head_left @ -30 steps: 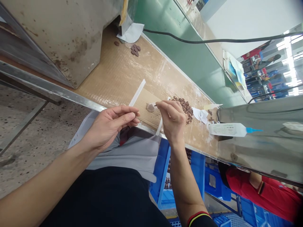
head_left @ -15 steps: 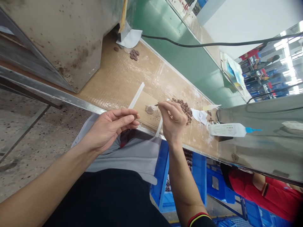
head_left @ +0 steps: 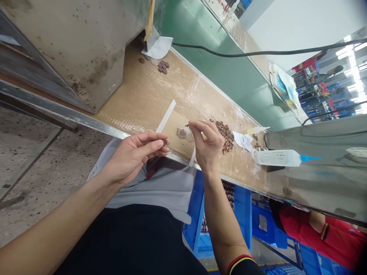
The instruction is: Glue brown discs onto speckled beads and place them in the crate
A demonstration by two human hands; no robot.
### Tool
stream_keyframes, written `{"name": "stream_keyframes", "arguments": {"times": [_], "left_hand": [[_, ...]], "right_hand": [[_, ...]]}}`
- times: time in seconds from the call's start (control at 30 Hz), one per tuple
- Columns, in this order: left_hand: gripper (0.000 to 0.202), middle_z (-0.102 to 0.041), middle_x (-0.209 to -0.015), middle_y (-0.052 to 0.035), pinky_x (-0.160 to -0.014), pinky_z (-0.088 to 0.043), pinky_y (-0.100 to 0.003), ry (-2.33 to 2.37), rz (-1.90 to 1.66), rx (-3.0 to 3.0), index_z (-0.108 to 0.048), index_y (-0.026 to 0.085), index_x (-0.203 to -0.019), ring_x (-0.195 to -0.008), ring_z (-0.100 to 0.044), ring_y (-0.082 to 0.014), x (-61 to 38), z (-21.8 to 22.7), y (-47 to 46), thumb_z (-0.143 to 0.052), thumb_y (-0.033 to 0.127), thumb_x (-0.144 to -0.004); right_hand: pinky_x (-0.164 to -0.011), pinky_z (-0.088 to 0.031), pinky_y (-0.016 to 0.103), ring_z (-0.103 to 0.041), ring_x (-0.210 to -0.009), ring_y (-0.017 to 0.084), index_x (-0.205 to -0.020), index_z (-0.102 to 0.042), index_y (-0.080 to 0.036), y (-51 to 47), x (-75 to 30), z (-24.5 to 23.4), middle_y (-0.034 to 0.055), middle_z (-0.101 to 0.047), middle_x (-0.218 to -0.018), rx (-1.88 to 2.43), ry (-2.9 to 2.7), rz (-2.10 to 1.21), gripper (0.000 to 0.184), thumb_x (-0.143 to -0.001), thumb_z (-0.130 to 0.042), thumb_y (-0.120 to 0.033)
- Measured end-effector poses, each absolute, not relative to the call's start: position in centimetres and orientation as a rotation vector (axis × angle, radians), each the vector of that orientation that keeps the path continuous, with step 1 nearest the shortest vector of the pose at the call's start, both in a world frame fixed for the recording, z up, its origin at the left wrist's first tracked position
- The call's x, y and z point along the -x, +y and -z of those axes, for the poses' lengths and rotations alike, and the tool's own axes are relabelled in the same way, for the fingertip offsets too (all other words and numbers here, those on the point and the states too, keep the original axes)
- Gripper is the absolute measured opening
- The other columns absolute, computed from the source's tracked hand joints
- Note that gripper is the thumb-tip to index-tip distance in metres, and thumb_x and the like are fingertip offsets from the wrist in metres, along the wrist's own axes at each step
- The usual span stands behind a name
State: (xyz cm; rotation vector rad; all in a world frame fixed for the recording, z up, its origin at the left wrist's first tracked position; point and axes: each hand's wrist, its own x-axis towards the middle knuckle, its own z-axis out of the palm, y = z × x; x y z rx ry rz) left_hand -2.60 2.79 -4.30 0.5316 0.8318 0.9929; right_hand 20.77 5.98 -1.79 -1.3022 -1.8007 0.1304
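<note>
Across the middle of the view runs a long brown bench (head_left: 137,93) with a shiny, wrinkly top and a metal edge, cutting down to the right. Hulking over its left end is a big stained grey-beige metal housing (head_left: 86,46), and a smooth green panel (head_left: 212,49) lines the far side. Tucked underneath is a blue plastic crate (head_left: 242,208), partly blocked by the right forearm.

OK, hands. The left hand (head_left: 134,154) is over the near edge, thumb and fingertips bunched close together; honestly can't tell if anything's pinched in there. The right hand (head_left: 209,143) is farther along the bench, thumb and index squeezed on a tiny dark piece, knuckles up.

Past that, at the right end, there's a white plastic bottle with a blue nozzle (head_left: 278,158). Between it and the right hand sits a loose heap of shiny copper-brown bits (head_left: 225,135). Two white tape strips (head_left: 166,115) run across the bench, and between them is a small round clear dish (head_left: 182,132), just left of the right fingertips. Flat round brown discs (head_left: 164,67) cluster near the housing, one off by itself.

Smallest of all, that tiny dark piece (head_left: 187,125) pokes out just above the dish, too small to identify.
</note>
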Motion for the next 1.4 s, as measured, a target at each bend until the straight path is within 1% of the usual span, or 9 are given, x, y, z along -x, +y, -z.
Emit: {"name": "stream_keyframes", "arguments": {"times": [0.13,0.27,0.5,0.63,0.73,0.87,1.0,1.13,1.4], "left_hand": [[0.027,-0.087,-0.110,-0.0083,-0.089,-0.070,-0.024,0.835,-0.994,-0.527,-0.094,0.023,-0.108,-0.093,-0.082,-0.0174,2.5,4.3,2.8,-0.103,0.036,-0.087],[0.027,-0.087,-0.110,-0.0087,-0.089,-0.070,-0.024,0.833,-0.997,-0.530,-0.094,0.022,-0.109,-0.093,-0.082,-0.0176,2.4,4.4,2.8,-0.103,0.035,-0.087],[0.027,-0.088,-0.113,-0.0069,-0.090,-0.071,-0.023,0.791,-1.005,-0.513,-0.093,0.023,-0.115,-0.092,-0.083,-0.0164,2.7,4.6,2.7,-0.101,0.032,-0.090],[0.022,-0.088,-0.112,-0.0074,-0.088,-0.071,-0.019,0.707,-0.978,-0.433,-0.094,0.020,-0.109,-0.091,-0.083,-0.0147,2.8,3.9,2.5,-0.101,0.028,-0.090],[0.026,-0.089,-0.112,-0.0087,-0.085,-0.071,-0.017,0.641,-0.936,-0.389,-0.093,0.017,-0.110,-0.089,-0.083,-0.0143,2.6,3.5,2.4,-0.103,0.027,-0.088],[0.029,-0.090,-0.104,-0.0084,-0.080,-0.071,-0.017,0.590,-0.923,-0.327,-0.093,0.018,-0.107,-0.084,-0.085,-0.0155,2.1,3.7,2.3,-0.107,0.026,-0.082],[0.028,-0.090,-0.098,-0.0046,-0.077,-0.072,-0.017,0.554,-0.962,-0.291,-0.093,0.020,-0.102,-0.084,-0.087,-0.0170,1.6,4.1,2.1,-0.109,0.022,-0.079],[0.027,-0.091,-0.098,-0.0029,-0.077,-0.071,-0.016,0.539,-0.964,-0.278,-0.093,0.023,-0.099,-0.087,-0.088,-0.0170,1.2,3.9,1.7,-0.109,0.020,-0.078],[0.023,-0.091,-0.097,-0.0035,-0.078,-0.070,-0.017,0.586,-0.957,-0.294,-0.092,0.027,-0.087,-0.085,-0.087,-0.0165,0.6,3.7,1.4,-0.112,0.026,-0.074]], "right_hand": [[-0.098,-0.060,0.043,-0.077,-0.103,0.022,-0.113,-0.086,-0.030,5.8,-20.9,1.4,0.0012,-0.085,-0.112,1.281,-1.896,-0.031,0.021,-0.115,-0.069,-0.018],[-0.093,-0.059,0.041,-0.073,-0.102,0.022,-0.114,-0.085,-0.031,6.0,-21.2,1.5,0.0016,-0.085,-0.112,1.267,-2.023,0.060,0.023,-0.117,-0.065,-0.019],[-0.093,-0.063,0.044,-0.077,-0.102,0.023,-0.114,-0.087,-0.034,4.9,-20.8,0.1,0.0002,-0.085,-0.110,1.244,-1.842,0.031,0.022,-0.114,-0.070,-0.019],[-0.094,-0.067,0.044,-0.080,-0.105,0.023,-0.114,-0.088,-0.035,2.7,-19.6,-1.2,0.0001,-0.085,-0.111,1.221,-1.615,-0.208,0.021,-0.109,-0.078,-0.017],[-0.096,-0.068,0.041,-0.081,-0.108,0.022,-0.113,-0.088,-0.033,1.0,-18.5,-1.6,0.0004,-0.086,-0.111,1.210,-1.508,-0.479,0.021,-0.107,-0.080,-0.015],[-0.102,-0.070,0.041,-0.082,-0.111,0.022,-0.111,-0.088,-0.031,-0.5,-17.2,-1.4,0.0015,-0.087,-0.111,1.191,-1.346,-0.730,0.012,-0.106,-0.083,-0.021],[-0.101,-0.073,0.039,-0.083,-0.109,0.021,-0.113,-0.088,-0.031,-1.2,-16.1,-0.8,0.0006,-0.087,-0.113,1.130,-1.148,-0.933,0.010,-0.105,-0.086,-0.026],[-0.100,-0.075,0.040,-0.085,-0.106,0.022,-0.114,-0.087,-0.030,-1.4,-15.6,-0.2,0.0013,-0.087,-0.113,1.123,-1.056,-0.991,0.009,-0.105,-0.086,-0.031],[-0.094,-0.077,0.040,-0.087,-0.101,0.023,-0.110,-0.085,-0.028,-1.5,-15.8,-0.9,0.0023,-0.089,-0.108,1.161,-1.151,-0.938,0.005,-0.105,-0.085,-0.029]]}}
